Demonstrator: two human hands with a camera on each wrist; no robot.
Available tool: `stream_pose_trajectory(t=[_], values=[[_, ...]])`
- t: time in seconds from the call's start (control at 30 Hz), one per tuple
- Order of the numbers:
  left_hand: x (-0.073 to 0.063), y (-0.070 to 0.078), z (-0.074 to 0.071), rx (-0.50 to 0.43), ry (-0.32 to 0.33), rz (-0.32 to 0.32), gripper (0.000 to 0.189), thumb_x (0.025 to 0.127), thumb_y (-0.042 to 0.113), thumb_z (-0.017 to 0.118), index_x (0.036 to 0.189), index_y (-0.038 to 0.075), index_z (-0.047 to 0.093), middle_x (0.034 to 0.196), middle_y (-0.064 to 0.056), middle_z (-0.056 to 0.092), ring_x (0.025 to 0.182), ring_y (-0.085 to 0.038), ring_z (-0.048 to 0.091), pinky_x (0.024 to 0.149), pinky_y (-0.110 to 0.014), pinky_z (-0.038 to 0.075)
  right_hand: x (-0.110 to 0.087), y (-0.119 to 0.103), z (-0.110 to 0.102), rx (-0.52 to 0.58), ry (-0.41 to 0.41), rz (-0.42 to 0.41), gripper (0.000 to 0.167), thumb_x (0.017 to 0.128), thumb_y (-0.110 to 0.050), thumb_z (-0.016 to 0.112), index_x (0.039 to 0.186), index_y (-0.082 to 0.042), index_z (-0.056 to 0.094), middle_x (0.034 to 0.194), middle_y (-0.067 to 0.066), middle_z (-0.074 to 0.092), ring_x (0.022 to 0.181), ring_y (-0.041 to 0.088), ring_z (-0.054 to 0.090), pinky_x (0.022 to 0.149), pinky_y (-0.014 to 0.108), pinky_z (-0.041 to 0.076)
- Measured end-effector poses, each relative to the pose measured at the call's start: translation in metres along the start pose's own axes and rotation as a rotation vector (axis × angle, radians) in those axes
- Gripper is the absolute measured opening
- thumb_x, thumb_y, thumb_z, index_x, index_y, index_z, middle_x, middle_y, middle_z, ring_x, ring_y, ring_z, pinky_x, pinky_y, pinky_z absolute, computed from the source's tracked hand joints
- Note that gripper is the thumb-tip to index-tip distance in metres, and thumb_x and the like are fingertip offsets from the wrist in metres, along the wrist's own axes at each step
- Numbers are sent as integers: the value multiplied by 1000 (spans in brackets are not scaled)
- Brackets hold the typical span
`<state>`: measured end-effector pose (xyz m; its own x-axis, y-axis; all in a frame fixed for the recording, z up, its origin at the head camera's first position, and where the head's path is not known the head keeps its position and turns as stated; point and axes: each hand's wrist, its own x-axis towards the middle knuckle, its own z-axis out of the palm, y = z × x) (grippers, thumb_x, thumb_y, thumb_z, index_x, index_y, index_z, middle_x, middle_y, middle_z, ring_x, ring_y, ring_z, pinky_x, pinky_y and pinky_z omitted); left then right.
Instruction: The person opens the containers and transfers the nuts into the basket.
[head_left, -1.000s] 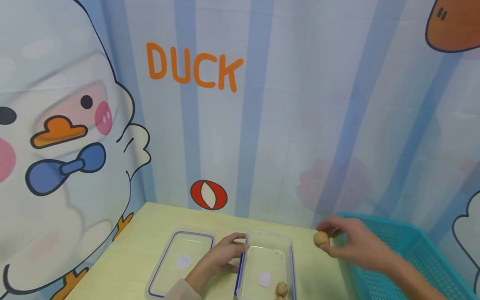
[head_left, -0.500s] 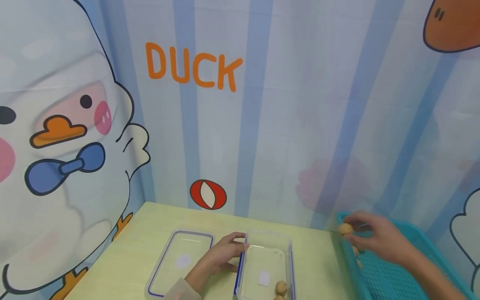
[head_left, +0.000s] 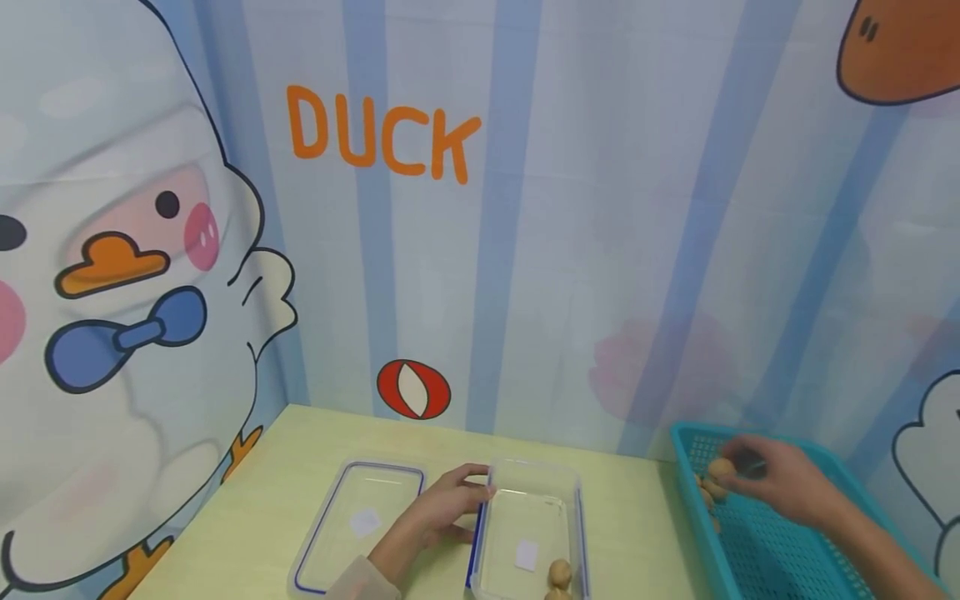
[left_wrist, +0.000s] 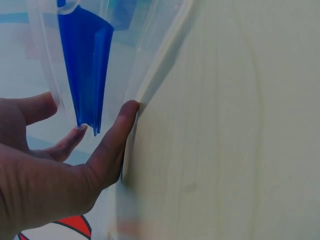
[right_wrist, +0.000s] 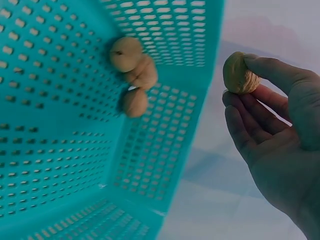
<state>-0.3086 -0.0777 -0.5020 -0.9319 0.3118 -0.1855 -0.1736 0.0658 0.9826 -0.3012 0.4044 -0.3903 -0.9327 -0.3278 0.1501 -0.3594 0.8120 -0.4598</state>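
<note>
My right hand pinches a walnut between thumb and fingers, over the far left part of the teal basket. The right wrist view shows the held walnut at the fingertips, apart from several walnuts in the basket's corner. My left hand grips the left side of a clear plastic box; in the left wrist view its fingers and thumb lie around a blue latch on that wall. Walnuts lie at the box's near right corner, partly cut off by the frame.
A clear lid with a blue seal lies flat on the pale yellow table, left of the box. A striped curtain printed with ducks stands behind the table. The basket's raised walls border the table's right side.
My right hand has moved right with the walnut, from over the table beside the basket to over the basket. The left hand and the box have stayed in place.
</note>
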Motion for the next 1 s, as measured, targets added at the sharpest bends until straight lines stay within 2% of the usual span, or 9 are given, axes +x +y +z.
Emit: stream_pose_trajectory(t=[0.3,0.5,0.73,0.87,1.0], values=[[1,-1,0,4,-9,-10,56,104,24,68,153,5,49,136,-20,62,125,-38,63,70,-42,61,-2,34,12,-21,-31,76,31,96,-25,80,115,-4,70,103,1,71,94,18,68,76,27,58],[2,-2,-1,4,-5,-3,56,103,23,69,152,5,50,134,-20,63,123,-37,64,71,-43,62,-2,50,20,-2,-53,86,30,97,-25,79,115,-3,69,104,2,71,93,18,67,75,36,57],[1,1,0,9,-6,-10,56,103,24,69,152,6,50,134,-17,63,123,-36,64,71,-43,62,0,57,27,-20,-69,132,31,95,-25,81,114,-3,70,102,1,71,92,19,67,75,40,56],[2,-1,0,1,-3,-9,56,103,24,69,152,6,51,137,-16,63,124,-36,64,71,-43,62,0,57,27,-18,-66,122,30,95,-24,80,114,-2,70,104,4,71,94,24,67,76,42,57],[2,-1,-1,-8,3,-7,55,103,26,69,151,7,52,137,-17,63,123,-36,64,71,-41,62,-1,54,26,-18,-53,110,37,96,-25,80,118,2,69,109,10,72,98,30,68,78,46,58]])
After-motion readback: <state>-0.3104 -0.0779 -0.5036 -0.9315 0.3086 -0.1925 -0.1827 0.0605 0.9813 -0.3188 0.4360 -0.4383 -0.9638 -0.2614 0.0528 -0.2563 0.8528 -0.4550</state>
